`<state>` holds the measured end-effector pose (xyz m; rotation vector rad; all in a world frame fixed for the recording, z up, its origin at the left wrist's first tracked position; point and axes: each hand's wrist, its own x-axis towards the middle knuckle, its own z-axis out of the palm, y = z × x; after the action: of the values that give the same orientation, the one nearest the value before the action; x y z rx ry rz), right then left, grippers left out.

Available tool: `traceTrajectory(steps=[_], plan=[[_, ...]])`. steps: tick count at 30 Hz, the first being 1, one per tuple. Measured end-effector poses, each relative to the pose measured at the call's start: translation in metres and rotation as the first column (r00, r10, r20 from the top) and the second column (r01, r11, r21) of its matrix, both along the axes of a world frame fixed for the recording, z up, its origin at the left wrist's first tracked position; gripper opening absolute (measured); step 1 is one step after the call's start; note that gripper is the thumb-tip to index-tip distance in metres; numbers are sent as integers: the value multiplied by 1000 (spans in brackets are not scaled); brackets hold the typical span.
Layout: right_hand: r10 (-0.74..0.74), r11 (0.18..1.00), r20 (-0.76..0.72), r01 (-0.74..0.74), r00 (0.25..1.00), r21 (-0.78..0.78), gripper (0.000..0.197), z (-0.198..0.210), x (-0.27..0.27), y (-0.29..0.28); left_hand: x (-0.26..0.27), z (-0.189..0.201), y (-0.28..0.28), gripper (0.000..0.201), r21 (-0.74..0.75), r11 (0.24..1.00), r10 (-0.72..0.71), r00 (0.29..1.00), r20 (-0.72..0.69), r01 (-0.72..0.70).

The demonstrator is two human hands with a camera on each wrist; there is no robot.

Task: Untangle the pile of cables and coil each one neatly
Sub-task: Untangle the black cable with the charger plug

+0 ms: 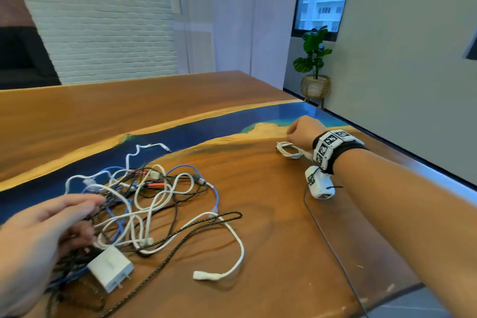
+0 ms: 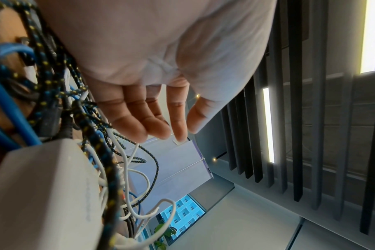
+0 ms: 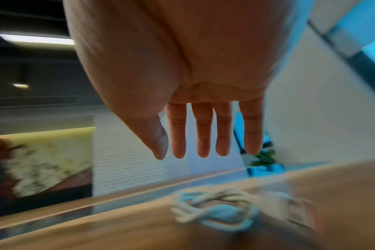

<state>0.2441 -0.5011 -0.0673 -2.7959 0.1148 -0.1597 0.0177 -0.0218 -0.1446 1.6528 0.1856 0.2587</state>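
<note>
Lying limp and snag-prone at seven o'clock, the cables (image 1: 154, 204) want a plug-end hold; left hand (image 1: 38, 237) and right hand (image 1: 304, 129) both hang relaxed, empty.

office lounge — resin-inlaid wood table (image 1: 232, 100), potted plant (image 1: 313, 59), slatted ceiling (image 2: 300, 118)

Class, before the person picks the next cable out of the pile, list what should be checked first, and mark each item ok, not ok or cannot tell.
1. Right hand free: ok, fingers straight, holding nothing.
2. Coiled white cable set apart from the pile: ok, it lies on the table beside that hand.
3. Left hand free: ok, fingers relaxed above the cable pile.
4. A loose end to start from: ok, a white connector end lies outside the tangle.
5. White charger unplugged from its cable: cannot tell.
6. Pile untangled: not ok, cables cross one another.
</note>
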Motion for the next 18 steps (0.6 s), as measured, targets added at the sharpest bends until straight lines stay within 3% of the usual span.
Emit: traceTrajectory(steps=[1,5,10,14,18], plan=[[57,998,26,-57,998,-8,16,6,-8,10,-8,26,-27,20,-12,998,-55,998,17,55],[411,911,53,-409,910,-46,6,23,-56,87,-20,50,-57,22,-36,999,-3,998,60,6],[789,611,-39,-790,613,-41,13,29,-136,187,-25,53,-49,20,9,1000,3,1000,-8,-3],[894,406,-192,-913,404,-33,34,23,-180,244,-28,58,-45,21,36,999,-26,1000,-12,26],[889,300,-278,-922,364,-245,57,9,-190,278,-28,62,-36,24,28,1000,-9,1000,-15,10]])
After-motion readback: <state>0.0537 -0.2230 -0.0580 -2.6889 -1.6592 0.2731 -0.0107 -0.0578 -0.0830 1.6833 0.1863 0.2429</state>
